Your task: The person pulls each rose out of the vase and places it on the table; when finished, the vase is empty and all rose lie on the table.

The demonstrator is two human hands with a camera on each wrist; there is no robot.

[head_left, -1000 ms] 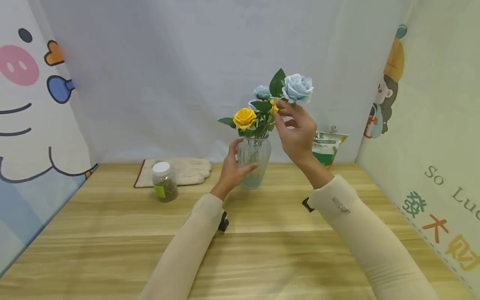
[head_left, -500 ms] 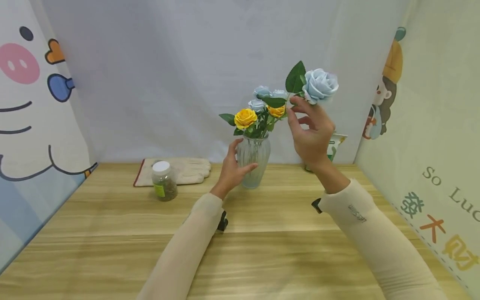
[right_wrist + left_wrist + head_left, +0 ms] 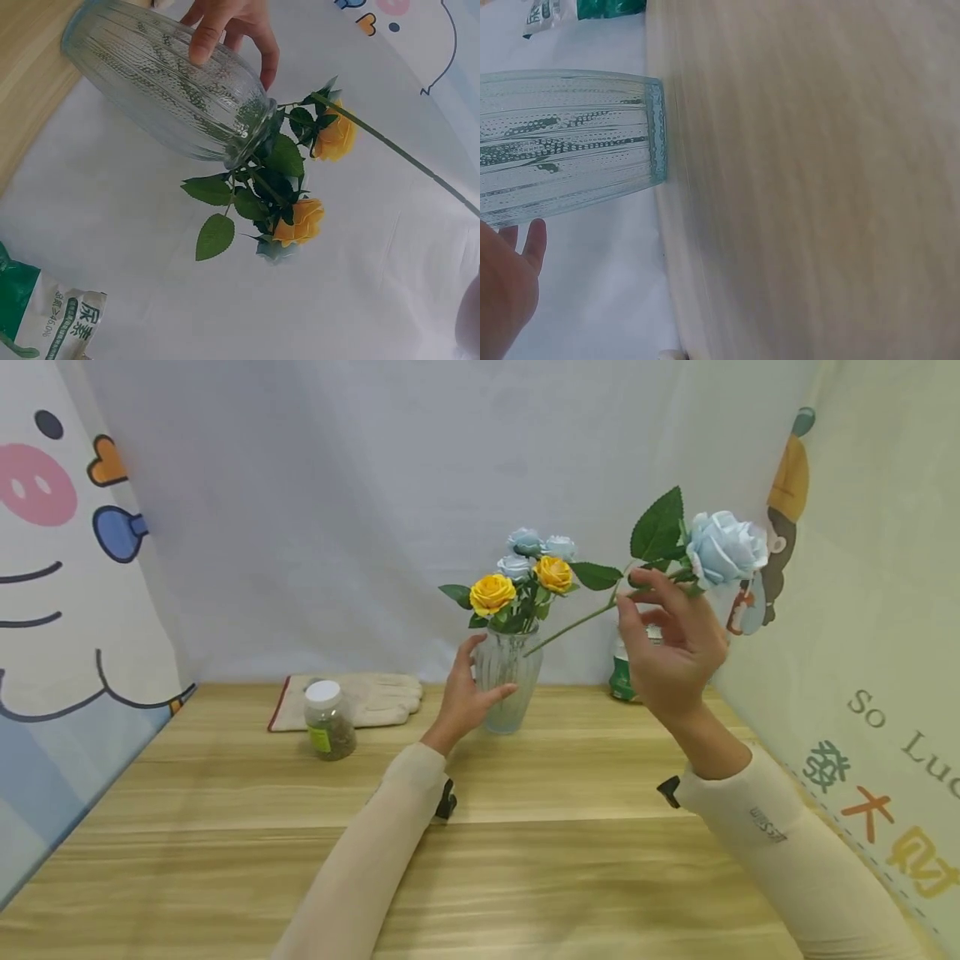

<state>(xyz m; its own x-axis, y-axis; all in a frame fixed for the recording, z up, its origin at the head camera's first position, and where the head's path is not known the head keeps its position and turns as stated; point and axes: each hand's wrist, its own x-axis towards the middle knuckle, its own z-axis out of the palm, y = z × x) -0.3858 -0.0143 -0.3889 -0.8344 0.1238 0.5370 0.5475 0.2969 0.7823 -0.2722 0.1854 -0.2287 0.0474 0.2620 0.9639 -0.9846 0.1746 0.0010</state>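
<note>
A clear ribbed glass vase [image 3: 507,681] stands upright, holding yellow roses [image 3: 491,595] and light blue roses [image 3: 514,567]. My left hand [image 3: 467,697] grips its left side, thumb across the front; in the right wrist view that hand [image 3: 236,30] is around the glass [image 3: 169,82]. To the right, my right hand [image 3: 671,652] pinches the stem [image 3: 573,625] of a separate light blue rose [image 3: 724,550] with green leaves. The stem slants down left, its lower end in front of the vase's rim in the head view. In the right wrist view the stem [image 3: 405,155] is outside the vase.
A jar with a white lid [image 3: 328,722] stands at the left, in front of pale gloves [image 3: 378,700] on the wooden table [image 3: 480,877]. Behind my right hand is a green and white bag [image 3: 622,672], partly hidden; the right wrist view shows it [image 3: 56,315] too.
My right hand has moved right with the blue rose, and the rose's long stem now shows clear of the bouquet. A yellow rose is uncovered. My left hand stays on the vase.
</note>
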